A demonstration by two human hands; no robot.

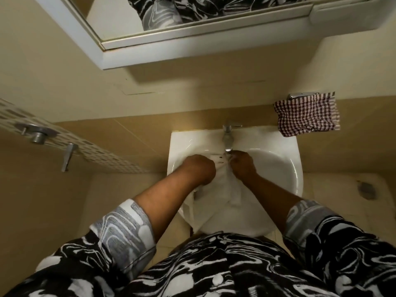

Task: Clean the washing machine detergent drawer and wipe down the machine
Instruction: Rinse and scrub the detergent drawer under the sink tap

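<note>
Head camera looks straight down on a white, wet-looking cloth [216,189], which lies bunched in the bowl of a white ceramic wash basin [287,168] with one end trailing over the near rim towards the person. The left hand [199,168] is curled into a fist with its knuckles up, gripping a fold at the left of the bowl. The right hand [243,163] has its fingers closed on the cloth's far end and holds it right under the spout of a chrome mixer tap [227,140]. I cannot tell from the blur there whether water is running. Something white with small dark marks shows between the two hands, too unclear to name. Both forearms are bare, with black-and-white swirl-patterned sleeves [120,228] rolled back above the elbows. A red-and-white checked towel [308,114] hangs from a chrome wall holder [300,95], just beyond the basin's far right corner. A white-framed mirror cabinet [192,46] juts out above the tap, its glass reflecting the patterned fabric. A pale perforated shelf [85,151] runs along the left wall, with a round chrome knob [38,136] and a chrome lever [68,156] fixed to it. Beige tiles cover the walls and floor, and a dark floor drain [366,189] sits to the right of the basin.
</note>
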